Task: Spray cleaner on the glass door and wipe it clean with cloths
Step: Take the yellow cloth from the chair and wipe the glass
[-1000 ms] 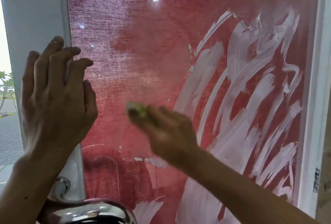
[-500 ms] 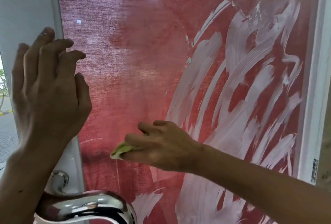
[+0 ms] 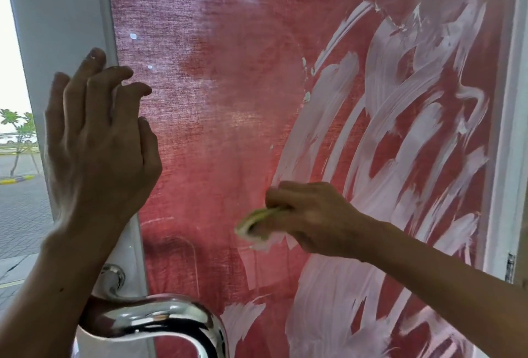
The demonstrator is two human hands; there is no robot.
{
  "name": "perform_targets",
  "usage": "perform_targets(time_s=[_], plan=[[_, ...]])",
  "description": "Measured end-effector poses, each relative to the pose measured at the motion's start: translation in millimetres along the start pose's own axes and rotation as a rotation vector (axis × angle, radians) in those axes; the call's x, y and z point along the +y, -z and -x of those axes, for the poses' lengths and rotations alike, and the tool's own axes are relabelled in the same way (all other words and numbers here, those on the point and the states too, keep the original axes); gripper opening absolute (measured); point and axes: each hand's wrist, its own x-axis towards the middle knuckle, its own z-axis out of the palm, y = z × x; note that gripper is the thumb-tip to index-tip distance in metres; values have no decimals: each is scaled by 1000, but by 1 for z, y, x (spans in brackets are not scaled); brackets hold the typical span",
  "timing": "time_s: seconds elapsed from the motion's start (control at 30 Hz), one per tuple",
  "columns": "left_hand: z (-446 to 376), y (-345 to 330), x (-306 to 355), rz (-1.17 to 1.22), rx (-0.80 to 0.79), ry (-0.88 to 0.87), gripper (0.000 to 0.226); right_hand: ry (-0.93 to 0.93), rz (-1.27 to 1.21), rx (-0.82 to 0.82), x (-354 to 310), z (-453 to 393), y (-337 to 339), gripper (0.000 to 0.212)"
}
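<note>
The glass door point(image 3: 217, 106) fills the view, with red fabric showing behind the pane. Thick white smears of cleaner point(image 3: 405, 134) cover its right half; the left half looks mostly wiped. My right hand point(image 3: 308, 214) grips a small yellow-green cloth point(image 3: 257, 222) and presses it against the glass at centre, at the left edge of the smears. My left hand point(image 3: 97, 140) is raised at the door's left edge, its loosely bent fingers resting against the white frame point(image 3: 57, 28) and holding nothing.
A curved chrome door handle point(image 3: 160, 320) juts out at the bottom left, just below my left forearm. A white frame strip point(image 3: 514, 129) with a hinge runs down the right side. Outside, at far left, are pavement and small trees point(image 3: 17, 129).
My right hand with the cloth swept down and left, then back to the right toward the white smears. My left hand stayed on the frame.
</note>
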Motion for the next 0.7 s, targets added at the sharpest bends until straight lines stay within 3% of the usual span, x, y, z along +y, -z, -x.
perform_targets(time_s=[0.1, 0.23, 0.37, 0.53, 0.7], plan=[[1, -2, -1, 19, -9, 4, 31, -200, -49, 190, 2, -12, 10, 39], [0, -4, -5, 25, -39, -1, 32, -337, 103, 218, -11, -20, 3, 44], [1, -7, -11, 29, -69, 16, 35, -291, 108, 241, -49, -13, -26, 29], [0, -8, -13, 38, -69, 4, 35, -183, 122, 106, -100, 37, -82, 29], [1, -5, -11, 20, -48, -2, 35, -380, 120, 345, -107, 40, -93, 31]])
